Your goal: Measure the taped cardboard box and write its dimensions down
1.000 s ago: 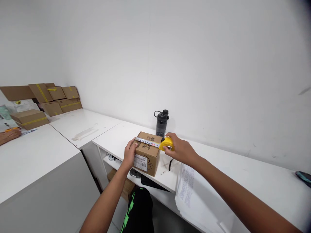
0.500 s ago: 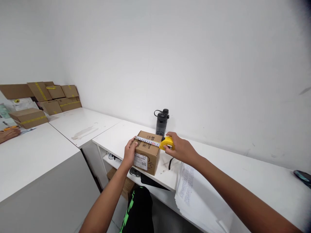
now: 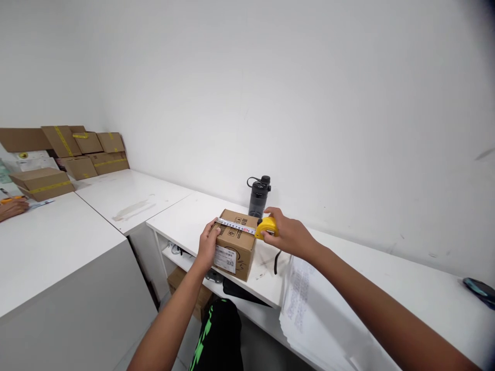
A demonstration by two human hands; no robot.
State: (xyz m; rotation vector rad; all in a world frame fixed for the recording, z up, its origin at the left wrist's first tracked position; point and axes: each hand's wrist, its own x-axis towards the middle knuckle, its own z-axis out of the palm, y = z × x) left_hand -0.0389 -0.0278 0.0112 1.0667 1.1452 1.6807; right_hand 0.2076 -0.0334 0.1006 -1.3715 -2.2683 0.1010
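Note:
A small brown cardboard box point(image 3: 236, 246) with a white label stands near the front edge of a white desk point(image 3: 386, 288). My left hand point(image 3: 208, 242) grips the box's left top edge and pins the end of a measuring tape blade point(image 3: 236, 225) there. The blade runs across the top of the box. My right hand point(image 3: 288, 234) is closed round the yellow tape measure case point(image 3: 266, 227) at the box's right side.
A dark water bottle point(image 3: 259, 196) stands just behind the box. Printed papers point(image 3: 309, 304) lie on the desk to the right, a dark phone point(image 3: 478, 286) at far right. Stacked cardboard boxes point(image 3: 81, 152) and another person's hand point(image 3: 11, 207) are at far left.
Both hands keep the same hold on the box and tape. The view has shifted slightly; the other person's hand at far left has drawn further toward the frame edge.

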